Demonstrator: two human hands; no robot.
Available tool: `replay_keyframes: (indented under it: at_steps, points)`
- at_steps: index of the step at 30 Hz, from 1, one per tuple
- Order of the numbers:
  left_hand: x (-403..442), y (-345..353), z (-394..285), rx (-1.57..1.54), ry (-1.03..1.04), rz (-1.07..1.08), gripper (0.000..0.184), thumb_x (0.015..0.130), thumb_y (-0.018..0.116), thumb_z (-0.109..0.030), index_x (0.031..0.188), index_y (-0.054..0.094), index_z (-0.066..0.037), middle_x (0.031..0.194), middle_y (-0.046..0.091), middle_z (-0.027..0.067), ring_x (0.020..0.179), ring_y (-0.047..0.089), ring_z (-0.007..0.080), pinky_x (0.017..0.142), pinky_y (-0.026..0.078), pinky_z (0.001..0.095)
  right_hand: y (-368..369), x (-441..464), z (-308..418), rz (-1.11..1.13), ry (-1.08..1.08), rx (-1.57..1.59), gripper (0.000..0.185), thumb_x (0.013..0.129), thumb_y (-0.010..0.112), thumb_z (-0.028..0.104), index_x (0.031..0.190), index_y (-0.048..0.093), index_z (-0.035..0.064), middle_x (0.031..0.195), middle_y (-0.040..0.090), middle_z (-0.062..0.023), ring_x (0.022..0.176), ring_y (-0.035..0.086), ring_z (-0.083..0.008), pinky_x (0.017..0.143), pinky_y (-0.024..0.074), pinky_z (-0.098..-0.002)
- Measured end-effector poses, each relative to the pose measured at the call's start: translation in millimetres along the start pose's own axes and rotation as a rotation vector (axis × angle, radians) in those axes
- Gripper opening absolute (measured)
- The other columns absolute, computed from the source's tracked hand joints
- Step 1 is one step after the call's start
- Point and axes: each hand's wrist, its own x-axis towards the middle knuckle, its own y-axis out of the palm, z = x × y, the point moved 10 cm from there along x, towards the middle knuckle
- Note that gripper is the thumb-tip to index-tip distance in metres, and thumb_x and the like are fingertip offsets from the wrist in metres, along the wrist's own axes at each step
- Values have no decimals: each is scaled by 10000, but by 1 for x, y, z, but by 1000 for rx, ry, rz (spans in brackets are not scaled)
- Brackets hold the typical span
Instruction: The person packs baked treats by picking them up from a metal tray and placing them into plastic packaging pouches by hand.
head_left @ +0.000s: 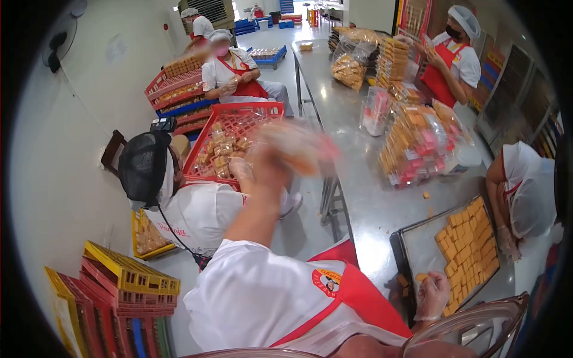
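Pale plain wall (pixel 95 77) with a mounted fan (pixel 58 45), long shiny metal counter (pixel 358 179) reflecting overhead light, light smooth floor (pixel 298 230), tall rack (pixel 519 83) at right, stacked red and yellow crates (pixel 116 283) near the wall, bright far end.

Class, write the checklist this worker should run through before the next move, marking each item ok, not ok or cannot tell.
1. Right hand gloved: ok.
2. Orange piece at the right hand's fingertips: ok.
3. Left hand securely gripping the packet: cannot tell, motion blur.
4. Tray resting on the table: ok.
5. Table free of loose bits: not ok, one lies beyond the tray.
6. Ample room between left arm and dark-capped co-worker: not ok, they look close.
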Motion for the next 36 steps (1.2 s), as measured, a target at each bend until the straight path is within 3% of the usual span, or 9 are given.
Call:
replay_keyframes:
  at_steps: [2, 5, 10, 16, 19, 22, 29, 31, 36]
  points:
    - [-45, 5, 137, -44, -501, 246, 287, 720, 503, -115, 998, 510, -47, 902, 549, 46, 846, 533, 149, 778, 436, 314, 6, -5, 33, -30, -153, 7, 144, 766, 537, 14, 906, 508, 30, 682, 519, -35, 530, 460, -75, 450, 372, -183]
    - [-146, 65, 204, -67, -890, 478, 280, 717, 511, -77, 993, 515, -34, 898, 549, 34, 837, 536, 136, 769, 438, 281, 20, -21, 83, -121, -409, 90, 131, 758, 548, -9, 872, 505, 40, 727, 520, -30, 577, 465, -72, 490, 379, -185]
    - [-199, 78, 234, 125, -888, 596, 257, 767, 498, -104, 1012, 468, -36, 885, 540, 36, 824, 522, 103, 747, 440, 250, 27, -20, 74, -68, -598, 62, 153, 744, 558, -46, 847, 495, 47, 751, 509, -23, 614, 467, -75, 542, 382, -185]
    - [-194, 75, 224, 311, -919, 634, 251, 779, 491, -98, 1021, 444, -52, 881, 530, 29, 814, 519, 97, 724, 438, 243, 54, -38, 69, 124, -422, -22, 124, 759, 548, -26, 825, 480, 54, 711, 484, -9, 576, 436, -67, 507, 356, -181]
    - [-190, 83, 224, 242, -756, 782, 251, 777, 493, -101, 1020, 444, -60, 857, 537, 22, 794, 523, 99, 712, 439, 245, 46, -35, 61, 78, -228, 232, 117, 773, 553, 11, 842, 470, 56, 705, 493, -18, 550, 427, -65, 480, 347, -177]
    - [-195, 83, 230, 124, -836, 799, 257, 777, 491, -100, 1027, 441, -71, 864, 539, 19, 800, 523, 99, 717, 441, 249, 12, -30, 69, -201, -394, 248, 120, 784, 538, 24, 859, 452, 60, 708, 494, -25, 532, 422, -66, 462, 341, -177]
    - [-192, 82, 228, 262, -775, 762, 291, 800, 478, -88, 1078, 397, -62, 955, 524, 69, 832, 557, 143, 615, 537, 283, 34, -32, 66, -73, -510, 44, 114, 776, 516, -3, 824, 435, 62, 687, 444, -1, 538, 395, -55, 455, 326, -179]
    - [-192, 83, 228, 242, -789, 742, 285, 805, 470, -65, 1080, 393, -51, 977, 515, 82, 826, 566, 168, 695, 539, 317, 38, -37, 79, -66, -573, -35, 116, 765, 519, -12, 804, 436, 59, 673, 432, 5, 538, 391, -55, 450, 322, -181]
    - [-184, 89, 222, 265, -736, 818, 226, 787, 476, -75, 1011, 451, -59, 871, 530, 33, 726, 520, 70, 568, 462, 218, 47, -29, 61, 99, -178, 201, 125, 739, 513, -37, 792, 443, 52, 700, 470, -7, 577, 427, -66, 487, 328, -175]
